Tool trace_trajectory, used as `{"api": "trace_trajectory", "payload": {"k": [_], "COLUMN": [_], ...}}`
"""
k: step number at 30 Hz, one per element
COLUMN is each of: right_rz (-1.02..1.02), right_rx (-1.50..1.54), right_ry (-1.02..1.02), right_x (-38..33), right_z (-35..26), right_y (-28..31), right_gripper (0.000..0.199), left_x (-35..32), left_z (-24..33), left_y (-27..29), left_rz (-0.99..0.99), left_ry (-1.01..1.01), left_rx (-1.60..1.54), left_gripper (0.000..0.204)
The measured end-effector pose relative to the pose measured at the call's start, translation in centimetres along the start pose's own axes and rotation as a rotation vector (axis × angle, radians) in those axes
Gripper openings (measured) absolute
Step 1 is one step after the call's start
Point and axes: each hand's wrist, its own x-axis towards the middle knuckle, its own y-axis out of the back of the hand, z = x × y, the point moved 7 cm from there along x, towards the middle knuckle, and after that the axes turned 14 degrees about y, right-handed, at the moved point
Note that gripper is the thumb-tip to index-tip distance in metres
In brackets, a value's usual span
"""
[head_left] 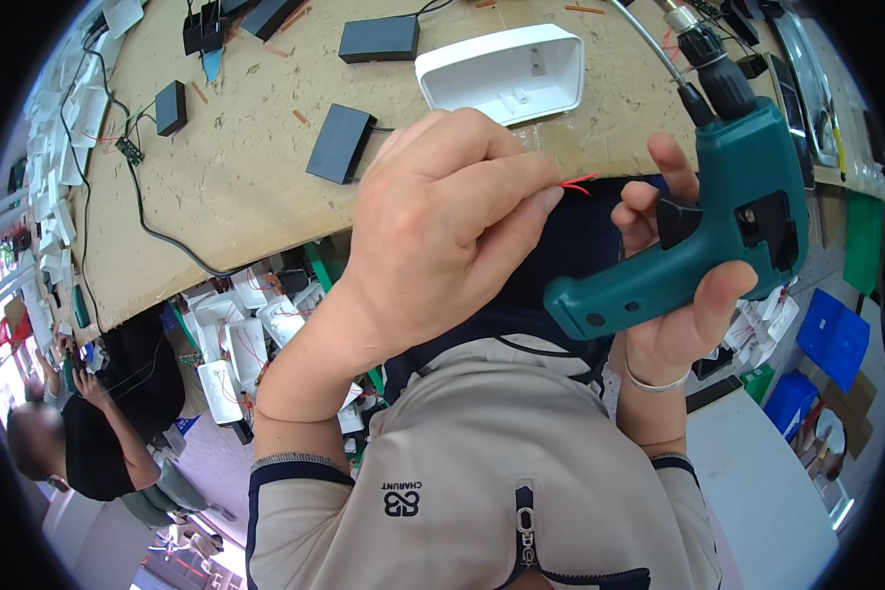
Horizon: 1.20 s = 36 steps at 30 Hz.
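Green plastic makes up the body of the pistol-shaped soldering tool (747, 177) in your right hand (674, 339). Your thumb lies against its near side and your other fingers curl round from behind, with fingertips near the black trigger (678, 224); whether one presses it, you cannot tell from here. The tool's metal front end points toward the far side of the tan, worn worktable (236, 172).

Your left hand (442, 221) has thumb and forefinger narrowed together on a pair of thin red wires (579, 185), whose ends stick out toward the tool, well apart from its metal end. Just beyond that hand sits an open white plastic housing (472, 87), and to its left a dark grey rectangular box (339, 144) whose black cable runs in behind your hand. Another dark grey oblong box (379, 40) lies farther back.
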Motion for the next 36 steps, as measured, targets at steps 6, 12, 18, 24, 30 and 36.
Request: {"api": "trace_trajectory", "payload": {"k": [6, 12, 18, 24, 30, 36], "right_rz": [-0.064, -0.063, -0.069, -0.139, -0.196, -0.214], "right_rx": [-0.157, -0.127, -0.24, -0.267, -0.213, -0.283], "right_ry": [0.05, 0.156, 0.148, 0.158, 0.108, 0.197], "right_x": [0.3, 0.5, 1.2, 1.7, 1.8, 1.7], "right_z": [-0.6, -0.5, -0.6, -0.5, -0.2, -0.6], "right_y": [-0.3, -0.6, -1.4, -1.9, -2.1, -2.4], "right_gripper": [0.08, 0.065, 0.062, 0.06, 0.062, 0.058], "left_x": [0.4, 0.5, 0.4, 0.5, 0.6, 0.5], "left_z": [1.0, 0.3, -0.1, -0.3, -1.3, -1.5], "left_y": [0.0, -0.5, -1.2, -1.4, -1.9, -2.1], "left_rz": [-0.104, -0.156, -0.276, -0.344, -0.501, -0.491], "left_ry": [-0.026, 0.041, 0.14, 0.133, 0.229, 0.279], "left_rx": [0.109, -0.081, -0.193, -0.257, -0.372, -0.386], "left_gripper": [0.012, 0.011, 0.005, 0.003, 0.002, 0.003]}}
